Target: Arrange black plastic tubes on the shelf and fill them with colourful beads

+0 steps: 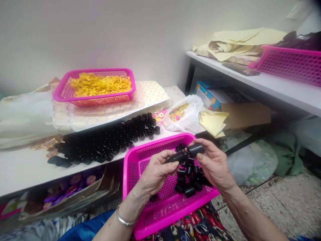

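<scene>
Left hand (157, 170)'s pinching one black piece (179, 157), right hand (215, 162) a black cylinder (196, 150), end to end over my pink basket (160, 140). I'd guess I'm mating or parting them; next move probably needs steady alignment. Black caps (107, 139) crowd farther left.

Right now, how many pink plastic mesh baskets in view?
3: back-left basket, holding yellow pieces; front-centre basket, holding glossy black cylinders; far-right basket, on the white shelf, cut off by the frame. More may be hidden.
</scene>
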Available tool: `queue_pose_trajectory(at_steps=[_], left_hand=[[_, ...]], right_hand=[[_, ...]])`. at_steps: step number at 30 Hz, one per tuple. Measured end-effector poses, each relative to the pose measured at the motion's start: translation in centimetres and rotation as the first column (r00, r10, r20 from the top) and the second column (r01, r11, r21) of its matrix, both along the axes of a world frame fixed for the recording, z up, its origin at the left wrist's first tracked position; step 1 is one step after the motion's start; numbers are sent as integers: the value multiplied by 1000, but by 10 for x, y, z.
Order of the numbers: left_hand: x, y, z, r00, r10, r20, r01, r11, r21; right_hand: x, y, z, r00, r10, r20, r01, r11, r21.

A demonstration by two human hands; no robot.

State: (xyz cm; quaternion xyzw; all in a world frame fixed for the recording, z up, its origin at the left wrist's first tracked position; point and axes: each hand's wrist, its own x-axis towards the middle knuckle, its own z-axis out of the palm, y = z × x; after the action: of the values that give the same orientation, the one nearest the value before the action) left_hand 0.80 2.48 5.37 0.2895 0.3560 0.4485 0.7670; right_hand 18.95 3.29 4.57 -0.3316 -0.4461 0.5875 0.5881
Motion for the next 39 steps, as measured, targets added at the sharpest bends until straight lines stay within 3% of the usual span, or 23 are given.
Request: queue_pose_trajectory(at_steps=[6,13,21,39], left_hand=[[1,1,-3,1000,-1,-10,1,1000,27],[0,3,0,999,-15,-49,18,998,58],[3,5,-3,999,-19,-48,21,998,51],[0,6,-10,995,-20,-93,26,998,65]], right_hand=[[5,-1,-7,998,-1,58,-1,999,38],[13,-8,0,987,26,156,-52,985,164],[11,-9,-13,999,13,31,-16,995,101],[9,-9,-20,997,-32,69,28,998,54]])
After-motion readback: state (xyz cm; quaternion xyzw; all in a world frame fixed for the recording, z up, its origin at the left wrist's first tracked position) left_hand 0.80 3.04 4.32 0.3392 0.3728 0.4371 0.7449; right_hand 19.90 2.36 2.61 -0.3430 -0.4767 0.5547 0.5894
